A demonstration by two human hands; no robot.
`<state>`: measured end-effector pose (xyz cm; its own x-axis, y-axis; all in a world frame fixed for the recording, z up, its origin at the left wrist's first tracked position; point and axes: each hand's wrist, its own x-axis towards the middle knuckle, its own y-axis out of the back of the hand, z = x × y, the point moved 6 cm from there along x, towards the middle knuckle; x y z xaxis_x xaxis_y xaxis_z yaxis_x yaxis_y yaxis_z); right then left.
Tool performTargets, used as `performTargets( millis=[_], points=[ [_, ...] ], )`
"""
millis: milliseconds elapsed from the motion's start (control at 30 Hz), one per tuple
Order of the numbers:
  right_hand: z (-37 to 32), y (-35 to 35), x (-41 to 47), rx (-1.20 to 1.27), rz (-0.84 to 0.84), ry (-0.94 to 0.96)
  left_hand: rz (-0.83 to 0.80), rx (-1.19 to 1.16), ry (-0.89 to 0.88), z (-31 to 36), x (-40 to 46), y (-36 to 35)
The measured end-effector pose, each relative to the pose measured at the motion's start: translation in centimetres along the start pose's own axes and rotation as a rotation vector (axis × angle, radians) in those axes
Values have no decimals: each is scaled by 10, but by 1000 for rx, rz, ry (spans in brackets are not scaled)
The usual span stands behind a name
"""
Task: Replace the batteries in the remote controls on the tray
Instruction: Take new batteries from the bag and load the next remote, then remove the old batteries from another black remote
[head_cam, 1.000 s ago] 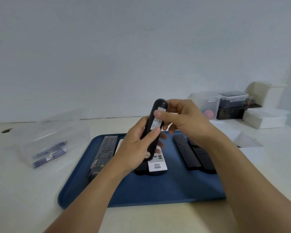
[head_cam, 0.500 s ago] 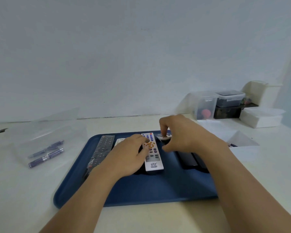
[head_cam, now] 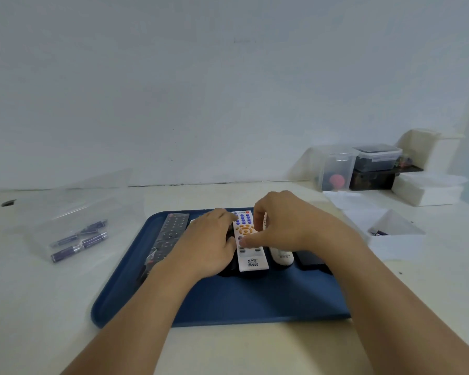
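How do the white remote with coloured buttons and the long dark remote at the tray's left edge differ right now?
The white remote has blue and orange buttons; the dark remote has dark, low-contrast ones. The white remote lies between both hands, the right hand touching it with thumb and fingers, while the dark remote lies untouched, left of the left hand. The dark remote looks longer and glossy, perhaps wrapped. Both lie face up on the blue tray.

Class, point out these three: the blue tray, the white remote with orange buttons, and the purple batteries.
blue tray (head_cam: 255,304), head view, bare front floor
white remote (head_cam: 251,259), head view, lower label end
purple batteries (head_cam: 65,253), head view, nearest battery
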<state>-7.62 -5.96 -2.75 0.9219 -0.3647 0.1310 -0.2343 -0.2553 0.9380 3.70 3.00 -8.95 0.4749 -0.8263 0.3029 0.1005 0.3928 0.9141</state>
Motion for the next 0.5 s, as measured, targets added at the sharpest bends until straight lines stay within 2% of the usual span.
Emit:
performTargets(
  millis=[67, 233, 300, 367, 500],
  points=[
    [-9, -11, -2, -52, -30, -11, 13, 58, 5, -4, 0, 0],
    [-24, -31, -5, -163, -115, 7, -71, 74, 24, -10, 1, -10],
    [-25, -34, -6, -138, -153, -15, -67, 66, 18, -12, 3, -12],
    [-14, -30, -6, 32, -186, -118, -63, 55, 21, -13, 3, -12],
    [26, -5, 0, 562, -130, -302, -36, 68, 23, -12, 0, -10]
  ],
)
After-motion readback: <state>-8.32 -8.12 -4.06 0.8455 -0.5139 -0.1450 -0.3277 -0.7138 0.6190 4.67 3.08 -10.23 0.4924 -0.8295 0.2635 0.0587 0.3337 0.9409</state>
